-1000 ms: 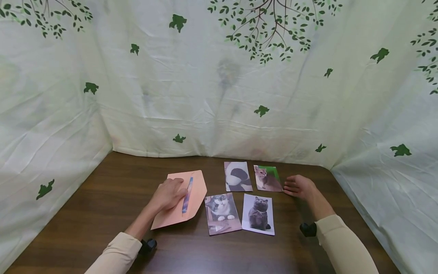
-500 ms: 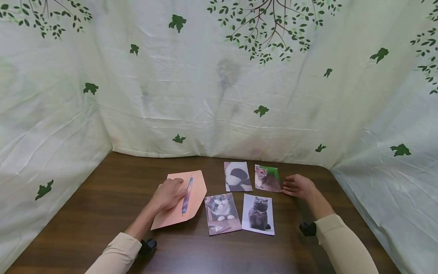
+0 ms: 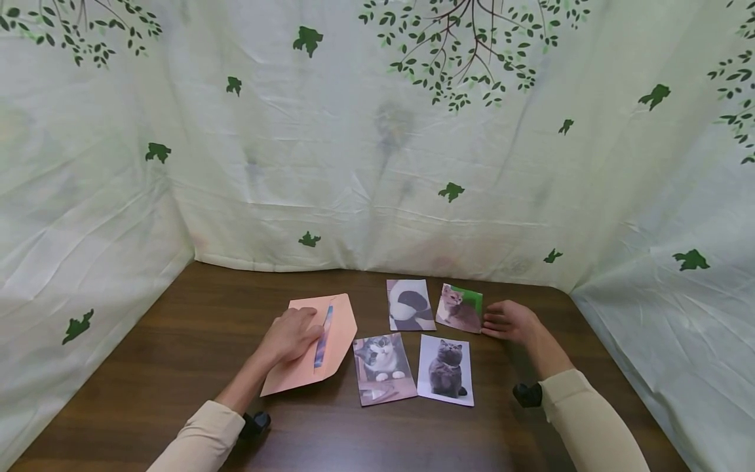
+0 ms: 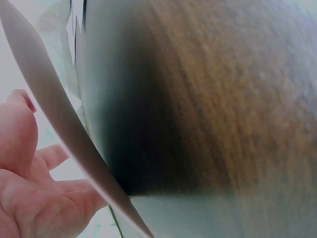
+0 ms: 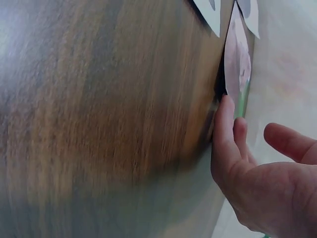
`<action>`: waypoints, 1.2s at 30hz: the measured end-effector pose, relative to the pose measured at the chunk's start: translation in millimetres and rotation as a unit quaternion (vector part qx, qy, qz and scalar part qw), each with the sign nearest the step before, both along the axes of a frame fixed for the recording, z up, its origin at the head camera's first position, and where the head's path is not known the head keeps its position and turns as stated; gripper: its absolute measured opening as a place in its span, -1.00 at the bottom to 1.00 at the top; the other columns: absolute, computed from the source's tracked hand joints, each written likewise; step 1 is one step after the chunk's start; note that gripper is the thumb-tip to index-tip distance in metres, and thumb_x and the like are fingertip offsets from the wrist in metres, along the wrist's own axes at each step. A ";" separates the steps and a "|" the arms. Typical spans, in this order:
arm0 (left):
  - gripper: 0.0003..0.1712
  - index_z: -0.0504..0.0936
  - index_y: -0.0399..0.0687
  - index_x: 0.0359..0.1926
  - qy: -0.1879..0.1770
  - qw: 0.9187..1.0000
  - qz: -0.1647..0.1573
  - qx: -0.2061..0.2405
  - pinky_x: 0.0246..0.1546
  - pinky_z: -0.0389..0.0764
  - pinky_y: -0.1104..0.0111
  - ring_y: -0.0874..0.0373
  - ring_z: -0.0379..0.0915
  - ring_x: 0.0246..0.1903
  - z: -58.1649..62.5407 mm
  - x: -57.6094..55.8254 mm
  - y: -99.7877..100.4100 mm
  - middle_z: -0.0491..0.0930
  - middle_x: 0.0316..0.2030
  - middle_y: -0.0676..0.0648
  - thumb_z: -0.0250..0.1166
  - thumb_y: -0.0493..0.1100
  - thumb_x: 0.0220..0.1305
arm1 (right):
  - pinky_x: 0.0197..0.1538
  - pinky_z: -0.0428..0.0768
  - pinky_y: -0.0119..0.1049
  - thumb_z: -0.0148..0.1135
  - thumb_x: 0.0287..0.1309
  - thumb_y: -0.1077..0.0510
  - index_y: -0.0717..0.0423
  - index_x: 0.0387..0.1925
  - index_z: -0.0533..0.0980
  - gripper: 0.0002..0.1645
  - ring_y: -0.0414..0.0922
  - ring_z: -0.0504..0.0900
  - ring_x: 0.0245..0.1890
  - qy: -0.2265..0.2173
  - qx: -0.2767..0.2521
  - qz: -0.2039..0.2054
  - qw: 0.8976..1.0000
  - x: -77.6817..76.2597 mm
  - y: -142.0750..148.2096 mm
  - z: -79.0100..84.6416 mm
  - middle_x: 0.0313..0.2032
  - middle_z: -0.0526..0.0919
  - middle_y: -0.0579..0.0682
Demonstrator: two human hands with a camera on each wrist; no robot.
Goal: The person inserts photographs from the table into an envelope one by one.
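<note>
My left hand point(image 3: 295, 334) lies over a peach-coloured envelope point(image 3: 339, 334) at the left of the group, fingers bent down onto its face. A blue-purple strip point(image 3: 324, 335) shows at a slit in it, beside the thumb. In the left wrist view the lower edge of the envelope point(image 4: 62, 111) slants up above the table. My right hand point(image 3: 510, 321) stands on edge, fingers extended, fingertips at the right side of a kitten photo with green background point(image 3: 460, 308). In the right wrist view those fingertips meet the edge of that photo point(image 5: 237, 69), which is bowed slightly.
Other photos lie flat nearby: a white-and-grey picture point(image 3: 411, 305), a grey-and-white kitten point(image 3: 385, 368) and a dark grey cat point(image 3: 445, 370). A pale curtain with leaf prints point(image 3: 377, 216) borders the back and sides of the brown wooden table point(image 3: 348, 446).
The kitten photo with the green background has turned slightly clockwise, and its right edge has shifted left. My right hand has moved a little left with it. My left hand and the envelope stay put.
</note>
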State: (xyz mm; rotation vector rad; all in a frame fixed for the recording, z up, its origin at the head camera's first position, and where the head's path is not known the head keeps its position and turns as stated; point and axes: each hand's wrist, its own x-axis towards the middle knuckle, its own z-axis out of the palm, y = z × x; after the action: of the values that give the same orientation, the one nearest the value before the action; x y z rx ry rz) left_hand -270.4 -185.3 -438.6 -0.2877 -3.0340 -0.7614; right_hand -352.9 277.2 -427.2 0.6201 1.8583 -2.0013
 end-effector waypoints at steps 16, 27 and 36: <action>-0.39 0.44 -0.32 0.34 -0.003 1.000 0.007 0.000 0.33 0.27 -0.19 -0.31 0.31 0.31 -2.1 -1.8 -0.3 0.50 0.27 -0.36 0.14 -0.03 0.42 | 0.29 0.53 -0.01 -0.08 0.47 0.24 0.32 0.19 0.30 -0.64 0.13 0.58 0.01 -0.002 -0.050 0.002 0.999 -1.4 -5.5 2.3 0.15 0.34 0.28; -0.41 0.46 -0.31 0.33 -0.005 1.000 0.010 -0.003 0.31 0.29 -0.19 -0.31 0.31 0.31 -6.6 -3.4 -2.1 0.51 0.26 -0.35 0.14 -0.03 0.41 | 0.21 0.61 -0.07 -0.09 0.49 0.21 0.31 0.25 0.29 -0.60 0.03 0.66 -0.12 0.002 -0.056 0.035 0.998 -5.3 -7.0 -1.3 -0.02 0.54 0.19; -0.41 0.46 -0.32 0.32 0.002 1.000 0.006 -0.004 0.31 0.29 -0.18 -0.31 0.32 0.30 -4.5 -2.1 -2.6 0.51 0.25 -0.35 0.14 -0.04 0.42 | 0.19 0.62 -0.11 -0.06 0.49 0.18 0.35 0.33 0.30 -0.50 -0.01 0.63 -0.15 0.008 -0.044 0.049 0.998 -10.3 -13.1 -6.0 -0.12 0.58 0.07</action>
State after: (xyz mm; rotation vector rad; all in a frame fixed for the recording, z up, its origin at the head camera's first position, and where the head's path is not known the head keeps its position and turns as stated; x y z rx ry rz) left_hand -272.5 -187.9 -443.1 -0.2712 -3.0332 -0.7487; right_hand -363.2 264.1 -433.2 0.4810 1.7619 -2.0174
